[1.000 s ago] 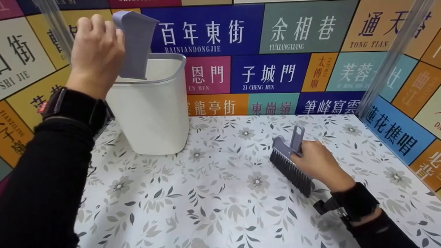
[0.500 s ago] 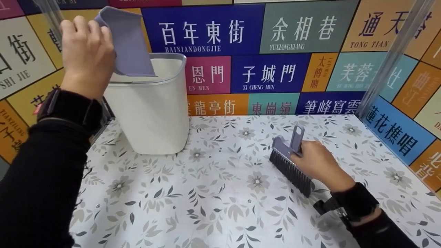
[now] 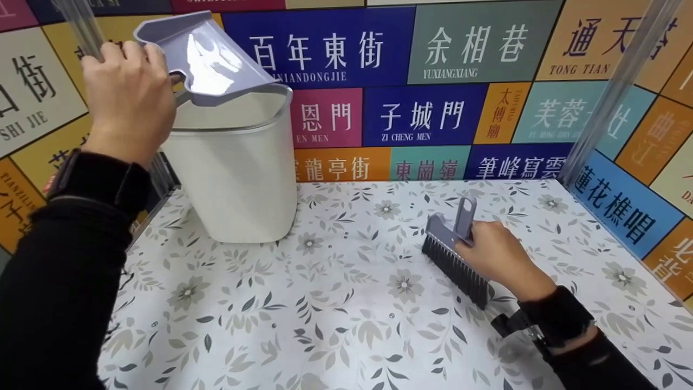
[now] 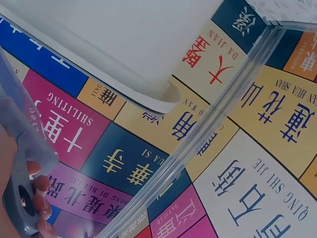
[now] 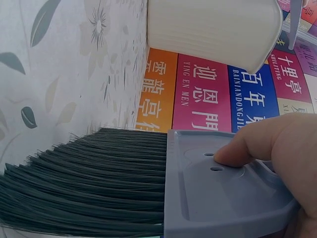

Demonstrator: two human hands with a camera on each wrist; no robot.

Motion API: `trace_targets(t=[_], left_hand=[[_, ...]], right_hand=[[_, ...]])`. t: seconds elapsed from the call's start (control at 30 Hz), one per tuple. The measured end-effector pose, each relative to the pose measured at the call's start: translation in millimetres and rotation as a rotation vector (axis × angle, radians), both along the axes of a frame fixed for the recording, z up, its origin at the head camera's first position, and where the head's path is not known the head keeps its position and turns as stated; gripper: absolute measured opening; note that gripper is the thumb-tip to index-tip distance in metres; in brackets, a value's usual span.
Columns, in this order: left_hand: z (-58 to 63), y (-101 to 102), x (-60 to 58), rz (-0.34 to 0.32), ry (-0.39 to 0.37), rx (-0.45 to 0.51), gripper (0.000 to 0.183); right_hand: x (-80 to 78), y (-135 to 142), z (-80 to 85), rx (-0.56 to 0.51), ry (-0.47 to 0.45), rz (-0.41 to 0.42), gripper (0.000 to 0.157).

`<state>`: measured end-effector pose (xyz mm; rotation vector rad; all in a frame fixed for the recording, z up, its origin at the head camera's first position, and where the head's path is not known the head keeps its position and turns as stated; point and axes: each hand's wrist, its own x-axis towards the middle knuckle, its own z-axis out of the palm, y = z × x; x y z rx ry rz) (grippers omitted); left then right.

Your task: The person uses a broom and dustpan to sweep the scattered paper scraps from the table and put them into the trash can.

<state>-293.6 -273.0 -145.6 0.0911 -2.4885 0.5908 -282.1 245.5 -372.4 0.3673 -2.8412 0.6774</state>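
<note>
My left hand (image 3: 127, 97) grips the handle of a grey-purple dustpan (image 3: 216, 62), held tilted over the mouth of a white bin (image 3: 238, 184). In the left wrist view, fingers (image 4: 42, 198) curl round the dustpan handle (image 4: 22, 198) beside the bin's rim. My right hand (image 3: 503, 257) holds a grey hand brush (image 3: 446, 230) with its dark bristles (image 3: 457, 273) down at the table. The right wrist view shows the thumb (image 5: 242, 148) pressing on the brush's grey body (image 5: 223, 188).
The bin stands at the table's back left. A floral-patterned cover lies on the table (image 3: 335, 303). Panels with coloured street-name signs (image 3: 422, 116) wall the back and sides, with clear corner posts (image 3: 617, 92) between them.
The dustpan has turned from nearly upright to a flatter tilt over the bin, its shiny face now showing. My left hand has shifted left and slightly down. The brush has hardly moved.
</note>
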Motion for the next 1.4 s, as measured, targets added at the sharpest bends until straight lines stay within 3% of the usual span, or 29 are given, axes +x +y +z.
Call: trace_targets(t=[0.37,0.67,0.87,1.03,1.4], left_hand=[[1.3,13.4,7.3,-0.131,0.089,0.191,0.066],[-9.3,33.2,13.0,-0.307,0.134,0.23,0.061],[-26.0,53.2,19.7,-0.43,0.166,0.181,0.056],[-41.4,68.0,18.0,-0.513,0.168,0.136,0.051],[-86.8,97.5,17.3,-0.636,0.097,0.067,0.05]], right_hand=[[0.3,0.1,-0.4,-0.015,-0.011,0.01,0.023],[0.5,-0.6,0.0,0.002,0.03,0.027,0.027],[0.4,-0.6,0.3,-0.001,0.013,0.02,0.029],[0.3,0.5,-0.4,-0.009,0.01,0.021,0.026],[0.5,0.5,0.6,-0.017,0.012,0.028,0.025]])
